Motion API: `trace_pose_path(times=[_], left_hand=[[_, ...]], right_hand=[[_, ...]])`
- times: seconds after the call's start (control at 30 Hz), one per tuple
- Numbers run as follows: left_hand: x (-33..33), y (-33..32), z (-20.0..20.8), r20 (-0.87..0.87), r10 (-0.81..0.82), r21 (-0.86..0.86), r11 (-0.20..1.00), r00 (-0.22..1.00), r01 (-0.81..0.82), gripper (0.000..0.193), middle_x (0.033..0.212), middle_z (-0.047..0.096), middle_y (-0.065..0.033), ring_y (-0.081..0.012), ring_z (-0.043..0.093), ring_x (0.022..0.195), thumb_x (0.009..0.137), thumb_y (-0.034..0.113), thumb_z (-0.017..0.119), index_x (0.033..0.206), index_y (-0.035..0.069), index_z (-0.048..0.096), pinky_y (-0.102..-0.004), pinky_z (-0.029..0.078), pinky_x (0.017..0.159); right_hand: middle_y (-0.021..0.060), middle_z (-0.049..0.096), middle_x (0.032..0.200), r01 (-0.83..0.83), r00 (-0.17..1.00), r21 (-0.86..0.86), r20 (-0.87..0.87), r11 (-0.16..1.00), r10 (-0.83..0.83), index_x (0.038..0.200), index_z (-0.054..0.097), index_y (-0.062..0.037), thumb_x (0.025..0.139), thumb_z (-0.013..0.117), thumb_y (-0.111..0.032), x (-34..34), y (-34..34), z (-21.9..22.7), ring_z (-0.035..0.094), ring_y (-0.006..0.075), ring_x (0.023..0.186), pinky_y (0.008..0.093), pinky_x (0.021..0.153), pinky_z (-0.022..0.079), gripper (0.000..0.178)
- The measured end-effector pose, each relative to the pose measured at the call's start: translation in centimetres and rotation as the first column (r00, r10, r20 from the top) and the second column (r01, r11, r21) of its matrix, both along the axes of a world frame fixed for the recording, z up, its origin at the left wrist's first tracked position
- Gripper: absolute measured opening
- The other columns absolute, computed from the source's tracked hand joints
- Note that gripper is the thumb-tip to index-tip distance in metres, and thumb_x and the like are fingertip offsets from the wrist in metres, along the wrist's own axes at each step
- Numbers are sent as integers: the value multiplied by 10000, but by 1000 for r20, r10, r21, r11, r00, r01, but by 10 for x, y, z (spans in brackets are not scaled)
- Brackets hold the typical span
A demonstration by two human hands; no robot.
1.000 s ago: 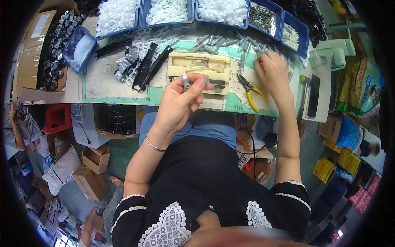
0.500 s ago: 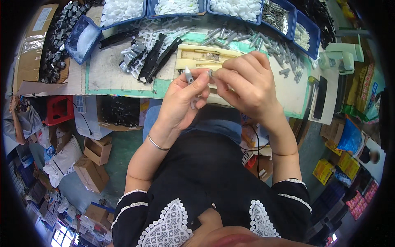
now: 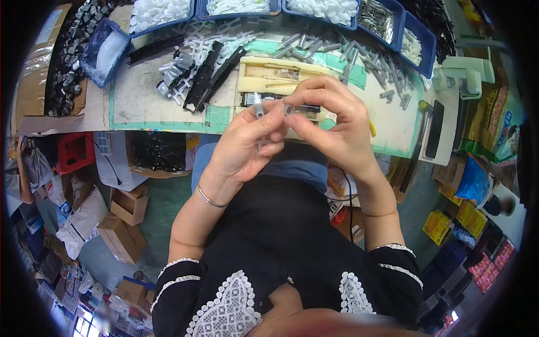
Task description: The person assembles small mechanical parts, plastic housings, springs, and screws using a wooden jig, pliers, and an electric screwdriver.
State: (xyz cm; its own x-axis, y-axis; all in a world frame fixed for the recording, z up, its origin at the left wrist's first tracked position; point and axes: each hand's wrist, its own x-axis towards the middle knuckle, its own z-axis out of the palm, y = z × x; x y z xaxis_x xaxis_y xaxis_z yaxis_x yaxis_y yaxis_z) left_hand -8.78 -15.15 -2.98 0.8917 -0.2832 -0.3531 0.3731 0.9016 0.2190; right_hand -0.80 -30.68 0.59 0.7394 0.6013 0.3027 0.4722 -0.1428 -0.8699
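Above the near edge of the bench, my left hand (image 3: 242, 145) is closed around a grey plastic tube (image 3: 259, 110) that stands nearly upright between its fingers. My right hand (image 3: 342, 126) meets it at the fingertips, thumb and forefinger pinching a small grey cylindrical piece (image 3: 288, 109) with a round hole in its end. Left fingertips touch or nearly touch that piece too. Just behind both hands lies a cream-coloured fixture (image 3: 264, 84), and a black part (image 3: 251, 100) in front of it is partly hidden by my fingers.
Blue bins (image 3: 196, 12) of white parts line the back, with a bin of metal pins (image 3: 377, 21). Grey tubes (image 3: 359, 53) lie scattered at right. Black strips (image 3: 205, 76) and grey-white parts (image 3: 178, 73) sit at left. A screwdriver (image 3: 425, 106) rests on the right.
My right hand has turned and its curled fingers have lifted apart, showing the small piece's holed end. The tube in my left hand has shifted slightly, and the black part is now more visible.
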Motion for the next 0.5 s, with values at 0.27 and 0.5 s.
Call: trace_pose_path(times=[0.27,0.5], left_hand=[[2,13,2,-17,-135,-15,991,991,135,120,759,514,39,-11,397,564,904,168,607,958,62,590,-143,283,412],[-2,20,13,-55,-88,210,973,995,98,131,724,513,38,-3,409,573,899,180,619,930,58,586,-143,258,399]], right_hand=[[85,632,875,16,976,141,-217,990,15,963,681,-6,717,740,-49,-8,9,-10,615,141,745,243,658,497,256],[108,656,941,55,946,308,-320,950,49,982,665,15,744,741,-23,-18,19,-28,636,136,799,248,680,525,252]])
